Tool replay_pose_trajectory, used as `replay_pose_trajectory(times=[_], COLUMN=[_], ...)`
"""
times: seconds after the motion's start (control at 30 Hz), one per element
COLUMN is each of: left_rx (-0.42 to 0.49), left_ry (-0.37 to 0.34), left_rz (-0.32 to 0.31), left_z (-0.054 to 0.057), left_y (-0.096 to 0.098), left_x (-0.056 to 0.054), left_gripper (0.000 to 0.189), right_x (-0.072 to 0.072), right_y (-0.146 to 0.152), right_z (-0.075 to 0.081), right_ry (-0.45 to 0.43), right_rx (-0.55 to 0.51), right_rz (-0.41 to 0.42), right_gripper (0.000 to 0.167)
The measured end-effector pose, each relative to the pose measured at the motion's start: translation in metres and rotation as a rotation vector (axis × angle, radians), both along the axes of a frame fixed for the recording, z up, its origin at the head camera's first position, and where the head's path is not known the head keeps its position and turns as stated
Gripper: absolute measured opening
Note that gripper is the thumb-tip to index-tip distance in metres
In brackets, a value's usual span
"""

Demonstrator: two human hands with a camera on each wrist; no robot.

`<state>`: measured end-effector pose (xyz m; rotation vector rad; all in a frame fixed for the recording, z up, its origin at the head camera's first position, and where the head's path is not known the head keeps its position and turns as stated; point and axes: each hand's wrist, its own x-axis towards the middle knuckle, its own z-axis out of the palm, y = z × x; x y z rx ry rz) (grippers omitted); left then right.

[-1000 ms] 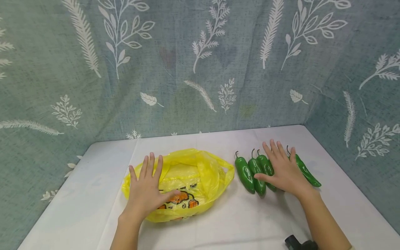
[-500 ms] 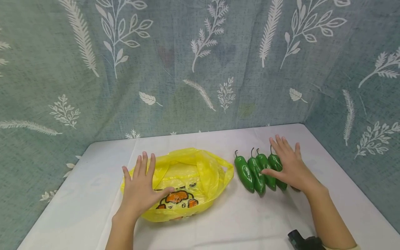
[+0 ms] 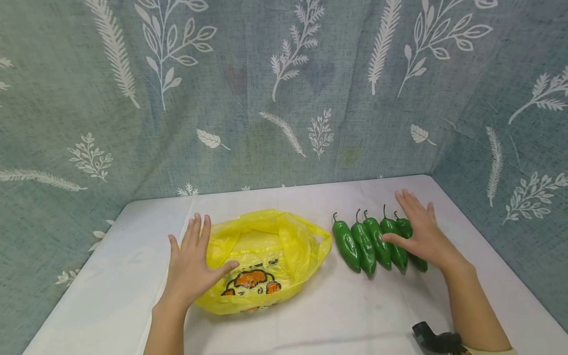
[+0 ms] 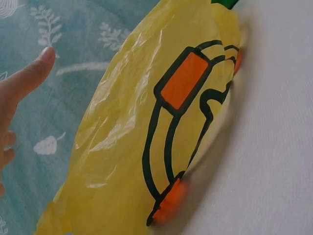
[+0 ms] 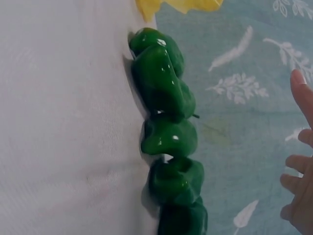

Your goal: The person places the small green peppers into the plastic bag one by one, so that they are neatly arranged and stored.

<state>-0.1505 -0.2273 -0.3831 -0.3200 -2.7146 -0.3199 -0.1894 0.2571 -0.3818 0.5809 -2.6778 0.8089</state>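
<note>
Both hands are held up with fingers straight and spread, gripping nothing. My left hand [image 3: 188, 268] overlaps the left side of a crumpled yellow plastic bag [image 3: 262, 246] in the head view; the bag lies with its mouth open and bears an orange and black print. In the left wrist view the thumb [image 4: 32, 73] stands apart from the bag [image 4: 117, 127]. To the right, several green peppers [image 3: 365, 249] lie side by side, stems pointing away. My right hand [image 3: 423, 234] covers part of the rightmost ones in the head view. Its fingers [image 5: 296, 183] are clear of the pepper row [image 5: 171, 134].
A white cloth [image 3: 310, 325] covers the table, whose far edge meets a green-blue leaf-patterned curtain [image 3: 248, 162]. More curtain hangs at both sides. A black device [image 3: 437, 340] sits at the right wrist.
The left hand has drifted left and the right hand right, keeping their fingers spread. More peppers show left of the right hand; one formerly visible at its right is now hidden.
</note>
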Motion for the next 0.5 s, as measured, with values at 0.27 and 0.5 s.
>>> replay_pose_trajectory(times=[0.27,0.5], left_rx=[0.063,0.140], left_ry=[0.028,0.061], left_rz=[-0.011,-0.052], left_z=[-0.003,-0.006], left_y=[-0.011,-0.022], left_x=[-0.002,0.000], left_gripper=[0.112,0.110], right_x=[0.002,0.001], right_y=[0.011,0.021], right_z=[0.003,0.002], right_ry=[-0.025,-0.032], right_rx=[-0.069,-0.115], right_rz=[-0.009,-0.010], right_gripper=[0.097,0.096])
